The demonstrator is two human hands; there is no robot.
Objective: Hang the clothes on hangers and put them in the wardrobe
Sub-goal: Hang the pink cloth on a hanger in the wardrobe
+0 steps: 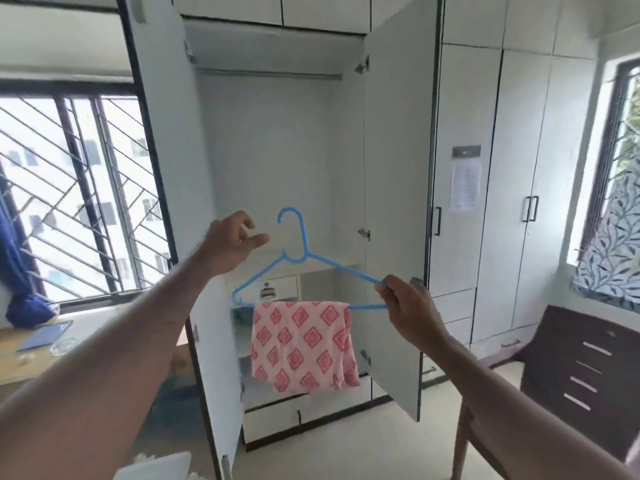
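Note:
A blue plastic hanger [304,252] is held up in front of the open wardrobe [277,150]. A pink cloth with red diamond print [304,344] is draped over its bottom bar. My right hand [405,306] grips the hanger's right corner. My left hand [232,242] hovers left of the hook with fingers loosely curled, apart from the hanger, holding nothing. The wardrobe's hanging rail [270,75] runs across the top with nothing on it.
Both wardrobe doors stand open, the left door [166,140] and right door [398,168]. A drawer unit [280,287] sits low inside. A dark slatted chair [581,368] is at right, a desk [31,355] below the barred window [79,199] at left.

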